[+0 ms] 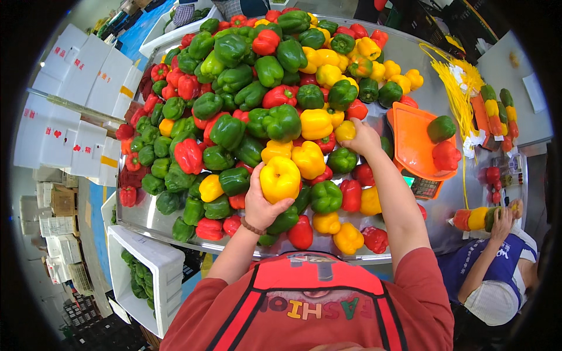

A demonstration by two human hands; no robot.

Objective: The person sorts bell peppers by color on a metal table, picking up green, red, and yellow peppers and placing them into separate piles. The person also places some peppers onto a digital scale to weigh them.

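Observation:
My left hand [259, 205], a brown bead bracelet at its wrist, is closed around a large yellow bell pepper [280, 180] above the near part of the pile. Farther right, my right hand [364, 140] reaches into the pile with its fingers on a smaller yellow bell pepper [345, 131]; its fingertips are partly hidden. Red, green and yellow peppers lie heaped around both hands, among them a green pepper [326, 196] between my forearms. To the right of my right hand, an orange scale tray [410, 131] holds a green pepper [441, 128] and a red pepper [446, 155].
Yellow ties [456, 88] lie on the metal table [430, 202] beyond the scale. At the right, a co-worker's hand [501, 225] touches a row of mixed peppers [477, 219]. White foam boxes [76, 76] are stacked at left; another foam box [170, 266] holds green peppers below the table edge.

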